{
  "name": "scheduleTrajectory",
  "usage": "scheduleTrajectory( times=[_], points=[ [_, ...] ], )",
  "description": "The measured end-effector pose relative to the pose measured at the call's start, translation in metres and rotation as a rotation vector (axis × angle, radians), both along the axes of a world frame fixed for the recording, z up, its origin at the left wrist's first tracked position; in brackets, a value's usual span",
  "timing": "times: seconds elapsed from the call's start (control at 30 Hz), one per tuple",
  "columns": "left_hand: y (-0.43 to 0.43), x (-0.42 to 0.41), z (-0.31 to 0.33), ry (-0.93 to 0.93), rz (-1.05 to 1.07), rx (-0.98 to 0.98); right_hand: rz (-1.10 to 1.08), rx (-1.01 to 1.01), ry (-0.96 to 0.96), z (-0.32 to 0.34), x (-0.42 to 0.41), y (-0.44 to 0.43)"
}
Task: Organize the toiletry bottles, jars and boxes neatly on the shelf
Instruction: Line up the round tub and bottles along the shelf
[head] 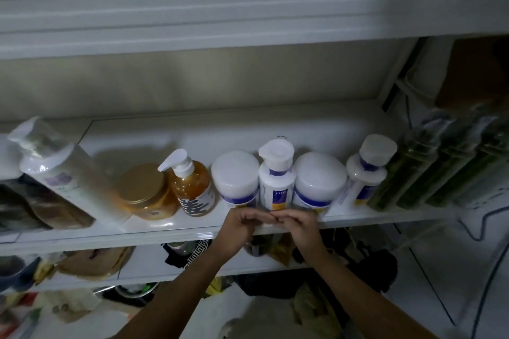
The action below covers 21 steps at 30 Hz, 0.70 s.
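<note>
A row of toiletries stands on the white shelf (170, 230). From left to right I see a tall white bottle (66, 176) that leans left, an amber jar with a gold lid (143, 191), an amber pump bottle (192, 187), a white jar with a blue band (236, 176), a white pump bottle (276, 177), a second white jar (319, 180) and a second white pump bottle (367, 170). My left hand (238, 227) and my right hand (301, 226) meet fingertip to fingertip at the shelf's front edge, just below the middle pump bottle. Their fingers are loosely curled and hold nothing that I can see.
Several clear containers with green contents (413, 173) stand at the right end of the shelf. A brown bag (46, 209) lies at the far left. A thick white shelf front (192, 8) hangs above. The lower shelf (176, 264) holds bags and dark cloth. Cables (479, 228) hang at the right.
</note>
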State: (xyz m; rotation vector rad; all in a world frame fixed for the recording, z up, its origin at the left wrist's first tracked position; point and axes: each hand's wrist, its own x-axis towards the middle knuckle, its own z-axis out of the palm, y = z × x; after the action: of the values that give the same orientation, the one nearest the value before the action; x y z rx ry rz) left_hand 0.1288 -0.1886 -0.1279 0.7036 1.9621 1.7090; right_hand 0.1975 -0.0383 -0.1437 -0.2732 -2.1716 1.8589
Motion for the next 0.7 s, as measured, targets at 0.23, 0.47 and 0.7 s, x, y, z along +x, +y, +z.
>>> scheduleTrajectory(
  times=[0.23, 0.47, 0.7],
  points=[
    [0.009, 0.015, 0.0, -0.036, 0.133, 0.017, 0.087, -0.071, -0.086, -0.004, 0.001, 0.013],
    [0.044, 0.038, 0.004, -0.026, 0.13, 0.021, 0.096, 0.023, 0.03, 0.004, 0.029, 0.05],
    [0.062, 0.031, 0.006, -0.044, 0.112, 0.027, 0.109, -0.02, -0.002, 0.008, 0.026, 0.068]
  ],
)
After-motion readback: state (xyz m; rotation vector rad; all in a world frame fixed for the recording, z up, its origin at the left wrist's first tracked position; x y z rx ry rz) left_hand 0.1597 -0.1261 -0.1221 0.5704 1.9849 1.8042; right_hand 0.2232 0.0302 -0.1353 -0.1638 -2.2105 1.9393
